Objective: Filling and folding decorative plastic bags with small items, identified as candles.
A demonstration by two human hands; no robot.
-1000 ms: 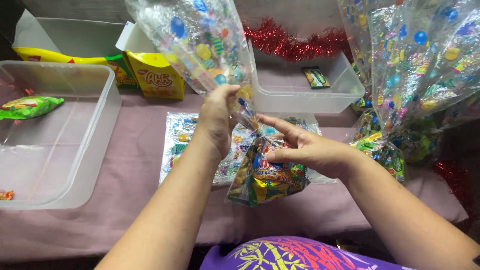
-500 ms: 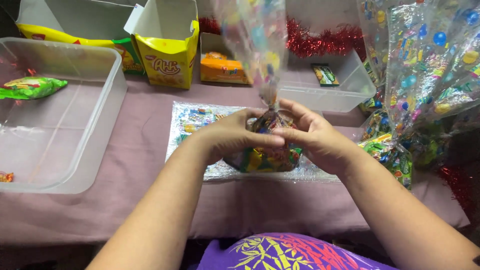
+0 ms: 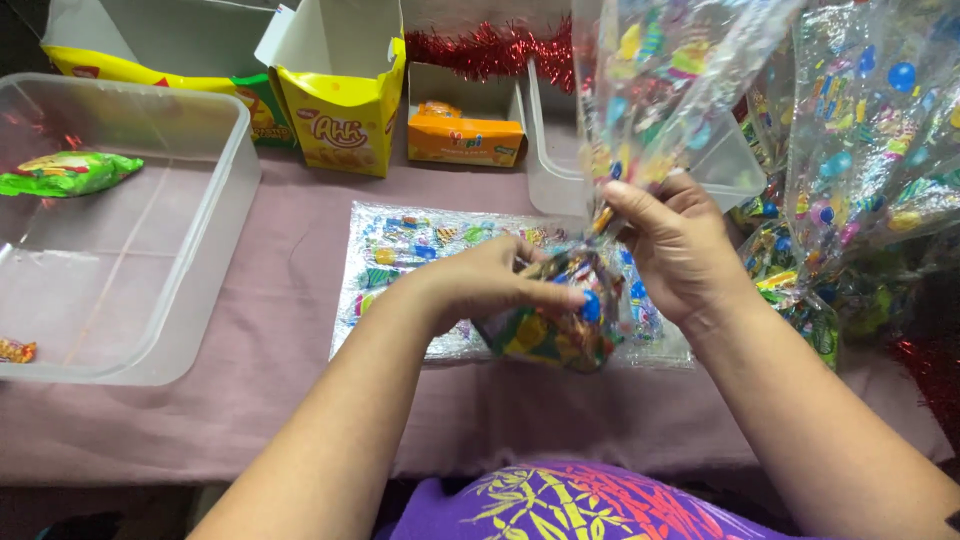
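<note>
Both hands grip one filled party bag (image 3: 548,335): left hand (image 3: 490,285) seemingly cupping it, right hand (image 3: 678,245) pinching its neck

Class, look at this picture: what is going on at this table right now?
A person is working on a clear printed party bag filled with snacks. The left hand cups the filled bottom, while the right hand pinches the bag's neck above it, the open top standing upright. Under it lies a flat stack of printed bags on the pink tablecloth. A clear plastic tub sits to the left, and a yellow snack box stands behind.
</note>
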